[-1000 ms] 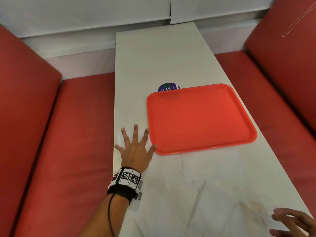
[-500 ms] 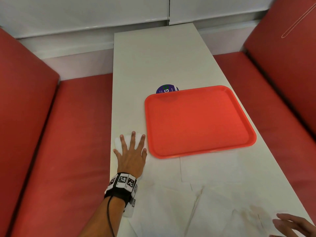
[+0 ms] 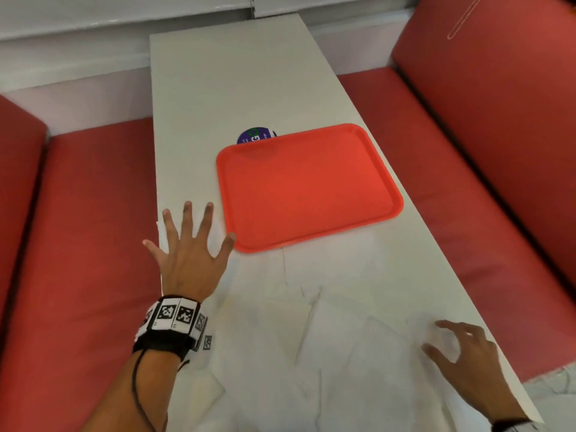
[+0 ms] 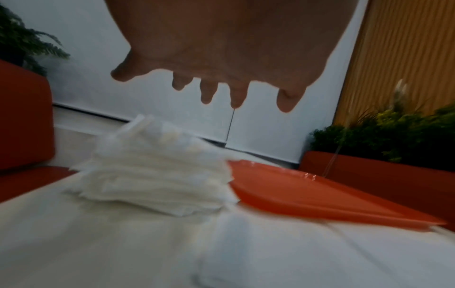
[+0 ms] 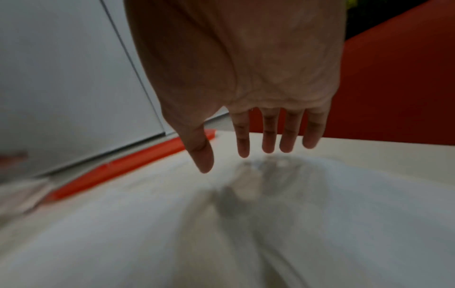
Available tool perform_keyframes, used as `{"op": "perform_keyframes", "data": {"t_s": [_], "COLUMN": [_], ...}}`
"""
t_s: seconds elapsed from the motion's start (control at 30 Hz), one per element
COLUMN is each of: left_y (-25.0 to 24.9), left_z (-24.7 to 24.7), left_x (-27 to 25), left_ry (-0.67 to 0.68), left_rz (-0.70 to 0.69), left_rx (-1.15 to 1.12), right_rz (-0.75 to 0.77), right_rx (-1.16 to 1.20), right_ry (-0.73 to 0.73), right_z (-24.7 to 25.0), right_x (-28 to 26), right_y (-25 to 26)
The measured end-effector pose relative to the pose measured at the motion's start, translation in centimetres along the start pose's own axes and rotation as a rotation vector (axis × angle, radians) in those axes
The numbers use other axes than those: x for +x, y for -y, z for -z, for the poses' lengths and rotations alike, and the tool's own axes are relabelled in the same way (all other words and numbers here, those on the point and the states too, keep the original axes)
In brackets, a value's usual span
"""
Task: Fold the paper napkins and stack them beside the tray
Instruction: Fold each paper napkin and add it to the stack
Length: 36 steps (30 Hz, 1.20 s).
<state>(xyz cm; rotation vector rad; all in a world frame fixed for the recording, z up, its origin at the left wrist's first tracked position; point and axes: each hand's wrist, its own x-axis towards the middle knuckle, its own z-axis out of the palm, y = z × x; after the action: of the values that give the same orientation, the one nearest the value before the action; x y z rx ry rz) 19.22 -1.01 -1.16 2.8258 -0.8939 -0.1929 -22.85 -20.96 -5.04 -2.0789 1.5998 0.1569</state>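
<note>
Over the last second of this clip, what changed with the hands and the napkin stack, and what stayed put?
The left hand, lying flat on the folded napkin stack half a second ago, has lifted off it, fingers spread. The right hand has come further in over the loose napkins, holding nothing. The stack stays beside the tray, which has not moved.

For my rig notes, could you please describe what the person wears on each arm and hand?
The left hand is bare; its wrist carries a black band topped with white blocks printed with black square marker codes, and a thin black cord runs down the bare forearm. The right hand is bare too, with a dark band barely visible at the wrist.
</note>
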Motion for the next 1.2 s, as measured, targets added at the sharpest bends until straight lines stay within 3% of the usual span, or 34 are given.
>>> {"op": "perform_keyframes", "data": {"t_s": [0.1, 0.17, 0.27, 0.37, 0.47, 0.57, 0.73, 0.87, 0.93, 1.0, 1.1, 1.13, 1.2], "left_y": [-2.8, -5.8, -11.0, -16.2, -19.7, -21.2, -22.1, -23.6, -24.8, -26.5, -29.7, -30.6, -31.8], "left_z": [0.4, -0.7, -3.6, -6.4, -9.2, -11.0, -11.4, -10.6, -9.6, -7.9, -4.0, -2.8, -0.7], "left_x": [-4.2, -8.2, -13.9, -17.9, -20.1, -20.6, -20.4, -20.7, -21.0, -21.1, -20.6, -20.4, -20.0], "left_ry": [-0.188, -0.207, -0.131, -0.008, 0.135, 0.232, 0.258, 0.18, 0.134, 0.152, 0.401, 0.451, 0.428], "left_rz": [-0.103, -0.198, -0.359, -0.575, -0.738, -0.795, -0.746, -0.712, -0.622, -0.452, -0.108, -0.037, 0.037], "left_rx": [-0.123, -0.214, -0.271, -0.282, -0.209, -0.09, -0.028, 0.03, -0.012, -0.158, -0.689, -0.903, -1.137], "right_rz": [0.114, 0.181, 0.22, 0.174, 0.083, 0.171, 0.064, 0.16, 0.224, 0.292, 0.346, 0.363, 0.385], "right_rx": [-0.054, -0.029, 0.131, 0.081, -0.069, -0.017, 0.281, 0.362, 0.527, 0.781, 1.057, 1.113, 1.168], "right_ry": [-0.011, -0.057, -0.19, -0.294, -0.157, -0.092, 0.023, 0.016, 0.061, 0.154, 0.306, 0.347, 0.371], "right_z": [-1.5, -1.8, -0.9, 0.6, 1.1, 1.5, 4.0, 5.9, 7.4, 9.3, 12.2, 13.0, 14.4], "right_x": [-0.3, -0.3, 0.3, 1.1, 1.4, 2.6, 5.9, 5.9, 5.4, 4.2, 2.4, 2.1, 1.8], "right_y": [-1.9, -2.3, -3.0, -5.1, -7.8, -9.6, -10.4, -10.2, -9.4, -7.6, -4.6, -3.8, -2.3]}}
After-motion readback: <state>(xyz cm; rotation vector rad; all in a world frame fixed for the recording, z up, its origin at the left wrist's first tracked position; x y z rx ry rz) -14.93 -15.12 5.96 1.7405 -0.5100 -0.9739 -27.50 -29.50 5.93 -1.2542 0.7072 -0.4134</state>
